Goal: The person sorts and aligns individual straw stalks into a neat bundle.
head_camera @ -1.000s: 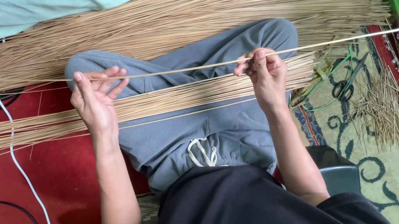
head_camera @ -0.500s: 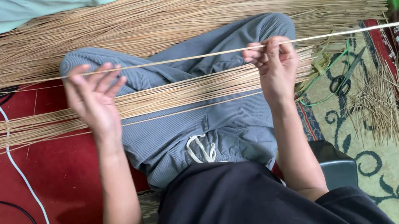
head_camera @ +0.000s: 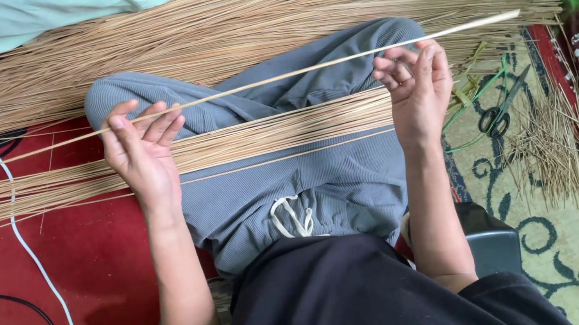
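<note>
The single stick (head_camera: 275, 80) has tipped since a moment ago, its far end now rising past the right hand (head_camera: 415, 89), whose fingers curl loosely against it, while the left hand (head_camera: 140, 145) pinches it above the bundle (head_camera: 261, 136) across the lap.

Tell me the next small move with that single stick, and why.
Probably lay the stick onto the bundle across the lap: both the left hand and right hand hold it lifted just above that bundle, apart from the big pile.
</note>
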